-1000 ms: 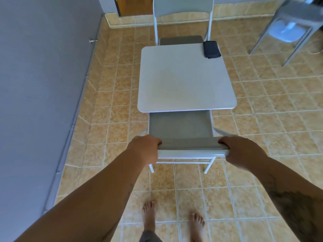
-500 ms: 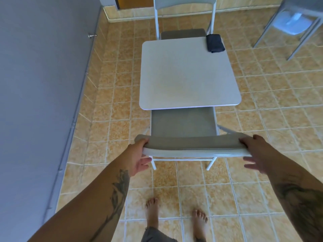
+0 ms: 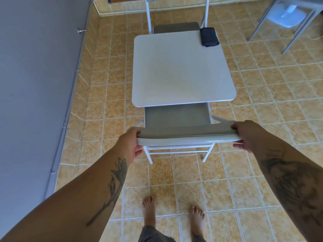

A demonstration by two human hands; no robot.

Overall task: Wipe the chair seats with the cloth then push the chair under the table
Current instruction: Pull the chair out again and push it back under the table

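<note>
Both hands, left and right, grasp backrest of near chair; seat partly under table. Cloth lies folded on far table corner. Final push likely remains.

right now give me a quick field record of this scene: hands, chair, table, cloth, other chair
left hand: gripping the left end of the near chair's backrest
right hand: gripping the right end of the backrest
near chair: front of seat under the table edge, rest of seat exposed
table: white square top
cloth: dark, folded, on the table's far right corner
far chair: opposite side, seat partly under the table
</note>
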